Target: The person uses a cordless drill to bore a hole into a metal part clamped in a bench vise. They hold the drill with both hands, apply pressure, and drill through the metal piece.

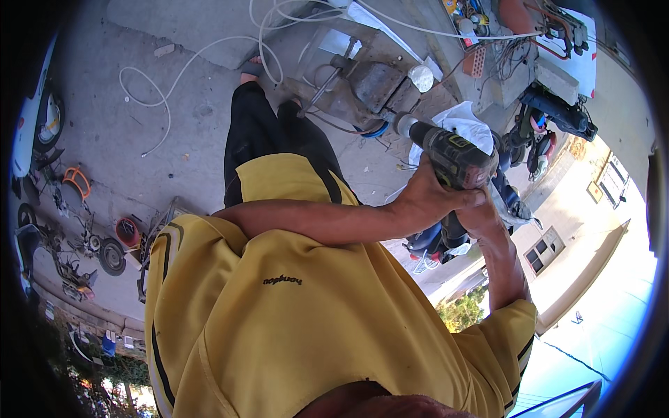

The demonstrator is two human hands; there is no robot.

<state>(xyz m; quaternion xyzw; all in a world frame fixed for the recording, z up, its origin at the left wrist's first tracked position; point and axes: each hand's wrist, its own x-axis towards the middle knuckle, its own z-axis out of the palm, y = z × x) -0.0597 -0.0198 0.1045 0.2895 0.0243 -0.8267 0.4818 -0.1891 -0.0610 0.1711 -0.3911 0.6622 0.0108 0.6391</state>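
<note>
Both of my hands are closed on a dark cordless drill (pixel 451 150), which points toward a bench vise (pixel 376 82). My left hand (pixel 426 194) reaches across my body and wraps the drill's lower body, thumb to the right. Behind it, my right hand (pixel 477 212) is around the handle area, its fingers mostly hidden. The chuck is close to the vise jaws; I cannot tell whether a bit touches anything. A long metal vise handle (pixel 320 92) sticks out to the left. A round whitish piece (pixel 421 78) sits at the far side of the vise.
A pale hose (pixel 167 104) loops over the concrete floor. Bike parts and a wheel (pixel 111 256) lie at left, near a parked motorcycle (pixel 47 125). Behind the drill is a white bag (pixel 463 125). Tools and cables (pixel 512 59) crowd the far right.
</note>
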